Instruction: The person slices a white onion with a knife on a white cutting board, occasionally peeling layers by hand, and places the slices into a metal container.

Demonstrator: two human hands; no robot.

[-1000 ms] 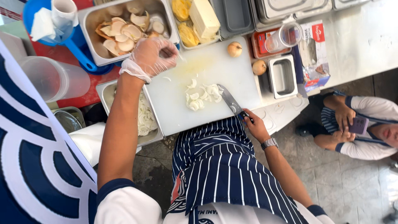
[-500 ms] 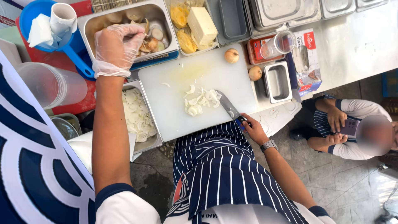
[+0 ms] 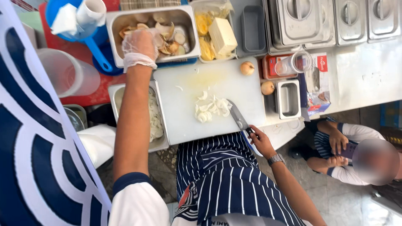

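White cutting board [image 3: 188, 113] lying on the counter, with a steel tray of sliced onion [image 3: 155, 121] against its left edge. Above the board, a steel tray of onion peelings [image 3: 167, 19]; the left hand [image 3: 140, 46], in a clear glove, rests inside it, fingers curled over the peelings, though what it grips cannot be told. The right hand [image 3: 260, 140], bare, is closed around the handle of a knife [image 3: 238, 118], whose blade lies flat on the board just beside a pile of chopped onion [image 3: 211, 109]. Two whole onions [image 3: 247, 68] sit at the board's right edge. The hands are well apart.
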